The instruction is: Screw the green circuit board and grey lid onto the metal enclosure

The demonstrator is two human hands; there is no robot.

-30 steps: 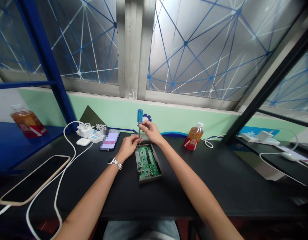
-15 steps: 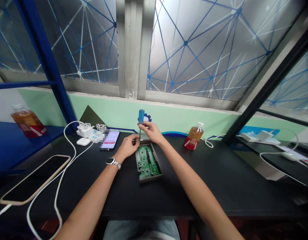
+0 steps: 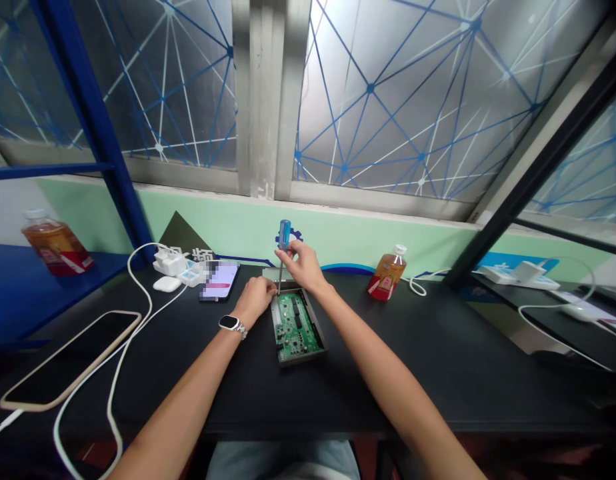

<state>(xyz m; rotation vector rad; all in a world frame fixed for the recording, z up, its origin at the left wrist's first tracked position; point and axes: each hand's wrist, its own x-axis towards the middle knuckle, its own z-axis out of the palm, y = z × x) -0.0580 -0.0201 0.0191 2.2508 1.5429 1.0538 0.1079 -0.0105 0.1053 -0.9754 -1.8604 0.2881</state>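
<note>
A green circuit board (image 3: pixel 297 325) lies in an open grey metal case (image 3: pixel 315 327) at the middle of the black table. My right hand (image 3: pixel 299 265) is closed on a blue-handled screwdriver (image 3: pixel 283 241), held upright with its tip at the board's far left corner. My left hand (image 3: pixel 258 297), a watch on its wrist, rests curled at the case's far left edge, beside the shaft; I cannot make out whether its fingers pinch anything.
A lit phone (image 3: pixel 219 280), a white earbud case (image 3: pixel 167 283) and a charger block (image 3: pixel 171 261) with a white cable (image 3: pixel 133 283) lie at the left. A dark phone (image 3: pixel 68 360) lies nearer. Orange drink bottles stand at the right (image 3: pixel 387 273) and far left (image 3: pixel 55 245).
The screwdriver handle has shifted slightly right and more upright. My left hand has turned, knuckles up, and stays at the case's corner.
</note>
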